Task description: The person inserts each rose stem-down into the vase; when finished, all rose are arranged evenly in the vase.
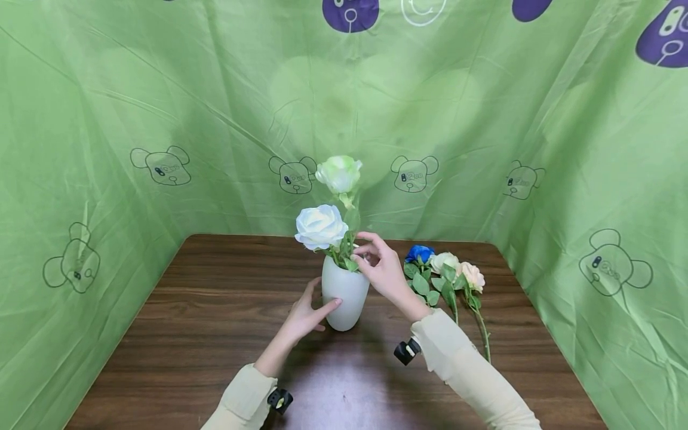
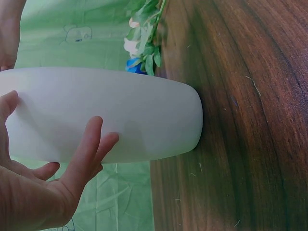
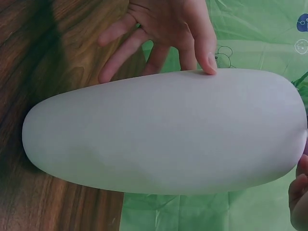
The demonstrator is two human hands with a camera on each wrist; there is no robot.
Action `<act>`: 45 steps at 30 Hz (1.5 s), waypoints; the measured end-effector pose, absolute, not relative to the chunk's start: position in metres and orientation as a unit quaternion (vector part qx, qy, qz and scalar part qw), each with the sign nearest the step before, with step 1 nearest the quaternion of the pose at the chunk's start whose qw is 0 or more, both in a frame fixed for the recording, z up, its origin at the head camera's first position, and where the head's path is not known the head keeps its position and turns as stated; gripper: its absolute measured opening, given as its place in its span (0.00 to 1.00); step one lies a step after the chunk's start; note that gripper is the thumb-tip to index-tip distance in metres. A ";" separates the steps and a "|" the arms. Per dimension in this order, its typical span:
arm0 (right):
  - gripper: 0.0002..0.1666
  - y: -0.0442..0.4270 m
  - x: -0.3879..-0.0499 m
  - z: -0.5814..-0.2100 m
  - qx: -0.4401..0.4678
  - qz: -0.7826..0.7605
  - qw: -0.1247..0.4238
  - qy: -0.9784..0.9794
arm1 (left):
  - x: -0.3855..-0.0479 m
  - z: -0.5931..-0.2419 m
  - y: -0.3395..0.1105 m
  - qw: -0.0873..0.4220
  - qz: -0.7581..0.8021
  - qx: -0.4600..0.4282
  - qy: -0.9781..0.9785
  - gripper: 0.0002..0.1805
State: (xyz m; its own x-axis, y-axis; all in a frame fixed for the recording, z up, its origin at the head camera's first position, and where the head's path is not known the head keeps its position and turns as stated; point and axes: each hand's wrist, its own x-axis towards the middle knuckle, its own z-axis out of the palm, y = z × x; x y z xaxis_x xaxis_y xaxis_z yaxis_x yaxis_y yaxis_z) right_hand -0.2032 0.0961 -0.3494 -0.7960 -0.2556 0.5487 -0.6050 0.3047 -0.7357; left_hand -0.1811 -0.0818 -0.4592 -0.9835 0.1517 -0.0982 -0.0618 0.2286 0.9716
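A white vase [image 1: 344,298] stands upright on the table with two roses in it. The pale green rose [image 1: 340,174] rises above the white rose [image 1: 321,227], which leans left. My left hand [image 1: 305,313] holds the vase from its left side, its thumb across the front; the left wrist view shows fingertips [image 2: 94,127] against the vase's surface. At the vase's mouth, my right hand [image 1: 383,269] touches the leaves and rim area. Its thumb and index finger are apart, with no stem plainly pinched between them. The right hand is mostly outside the right wrist view.
Right of the vase lie a blue rose [image 1: 419,254], a cream rose [image 1: 444,263] and a peach rose [image 1: 472,277], with leafy stems toward the table's front. Green printed cloth [image 1: 226,179] encloses the brown wooden table [image 1: 215,322] at the back and sides.
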 end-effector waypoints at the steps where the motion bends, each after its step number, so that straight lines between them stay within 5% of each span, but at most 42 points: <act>1: 0.19 0.096 -0.203 -0.350 0.270 0.523 0.166 -0.791 | -0.181 -0.459 -0.082 0.086 0.620 0.029 0.779 0.43; 11: 0.10 0.101 -0.228 -0.375 0.218 0.499 0.202 -0.814 | -0.164 -0.424 -0.080 0.092 0.621 0.038 0.778 0.39; 16: 0.07 0.102 -0.230 -0.372 0.227 0.475 0.177 -0.832 | -0.160 -0.418 -0.079 0.090 0.612 0.038 0.785 0.38; 23: 0.10 0.102 -0.229 -0.369 0.217 0.447 0.179 -0.849 | -0.160 -0.419 -0.080 0.090 0.613 0.041 0.784 0.39; 30: 0.12 0.099 -0.228 -0.373 0.181 0.492 0.169 -0.835 | -0.180 -0.459 -0.082 0.089 0.614 0.028 0.783 0.44; 39: 0.06 0.096 -0.230 -0.375 0.210 0.406 0.246 -0.855 | -0.176 -0.449 -0.082 0.088 0.615 0.032 0.783 0.42; 45: 0.06 0.100 -0.228 -0.375 0.195 0.428 0.203 -0.859 | -0.164 -0.424 -0.081 0.086 0.616 0.040 0.782 0.40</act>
State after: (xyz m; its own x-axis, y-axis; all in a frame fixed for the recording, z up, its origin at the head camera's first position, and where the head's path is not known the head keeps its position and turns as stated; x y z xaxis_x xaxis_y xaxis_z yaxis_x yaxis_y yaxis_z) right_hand -0.2281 0.1001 -0.3745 -0.8421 -0.1605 0.5148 -0.5078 0.5573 -0.6569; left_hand -0.1637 -0.0807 -0.4242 -0.9820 0.1682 -0.0854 -0.0435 0.2384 0.9702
